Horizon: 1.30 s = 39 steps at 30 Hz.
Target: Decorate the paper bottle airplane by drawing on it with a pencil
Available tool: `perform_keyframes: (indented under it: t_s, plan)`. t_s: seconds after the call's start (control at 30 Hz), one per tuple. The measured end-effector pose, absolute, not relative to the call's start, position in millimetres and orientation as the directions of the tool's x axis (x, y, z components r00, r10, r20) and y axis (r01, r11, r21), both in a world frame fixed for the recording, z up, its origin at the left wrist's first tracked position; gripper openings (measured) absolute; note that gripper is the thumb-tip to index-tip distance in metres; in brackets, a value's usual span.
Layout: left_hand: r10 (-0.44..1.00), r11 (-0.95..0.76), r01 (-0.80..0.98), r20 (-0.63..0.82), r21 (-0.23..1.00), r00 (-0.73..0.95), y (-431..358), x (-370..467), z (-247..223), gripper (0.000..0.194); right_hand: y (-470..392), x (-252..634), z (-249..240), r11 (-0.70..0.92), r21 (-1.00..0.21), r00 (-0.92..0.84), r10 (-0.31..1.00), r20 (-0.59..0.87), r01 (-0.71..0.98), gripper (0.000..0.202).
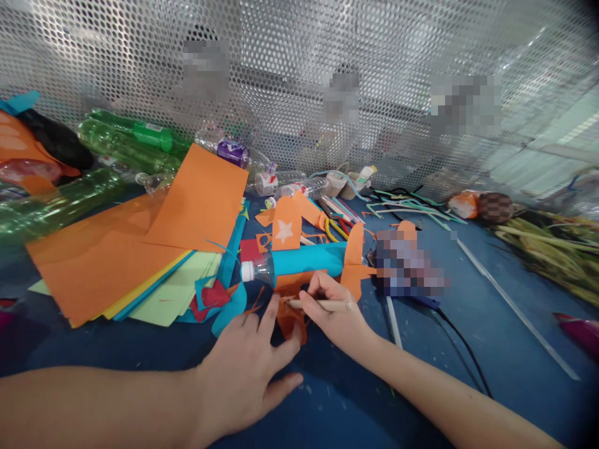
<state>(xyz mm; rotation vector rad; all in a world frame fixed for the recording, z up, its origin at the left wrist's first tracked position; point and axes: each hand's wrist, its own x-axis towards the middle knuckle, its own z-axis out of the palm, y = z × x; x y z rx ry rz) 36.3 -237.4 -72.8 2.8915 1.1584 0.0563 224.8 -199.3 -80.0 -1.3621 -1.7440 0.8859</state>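
Observation:
A clear plastic bottle (309, 259) wrapped in blue paper lies on its side, its white cap to the left. Orange paper wings and tail fins stick out from it; the far wing (286, 232) bears a pale star. My right hand (339, 312) pinches a light-coloured pen (334, 305), its tip at the near orange wing (292, 327). Fingers spread, my left hand (250, 362) rests with its fingertips on the near wing and beside it. Part of that wing is hidden by my fingers.
Coloured paper sheets (201, 199) and blue and red scraps lie left. Green bottles (60, 202) and clear bottles (269, 183) stand behind, before a perforated metal screen (290, 81). Right are a blurred-out device (409, 265), a black cable (461, 340), a white strip (510, 299) and dry husks (547, 249).

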Motion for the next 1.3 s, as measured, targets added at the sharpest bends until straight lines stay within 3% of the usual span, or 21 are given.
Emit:
perform_keyframes:
  t_s: [0.37, 0.6, 1.3]
  plan:
    - [0.689, -0.725, 0.688, 0.036, 0.038, 0.724, -237.3, 36.2, -74.4, 0.047, -198.5, 225.4, -77.9, 0.244, -0.827, -0.207, 0.965, 0.159, 0.506, 0.022]
    - [0.688, -0.726, 0.687, 0.033, 0.037, 0.725, -235.9, 36.7, -73.5, 0.045, -198.7, 229.2, -77.5, 0.123, -0.922, -0.026, 0.992, 0.123, 0.368, 0.025]
    - [0.691, -0.723, 0.689, 0.022, 0.045, 0.723, -236.9, 36.3, -73.1, 0.045, -191.8, 231.8, -81.3, 0.059, -0.931, -0.054, 0.998, 0.042, 0.361, 0.025]
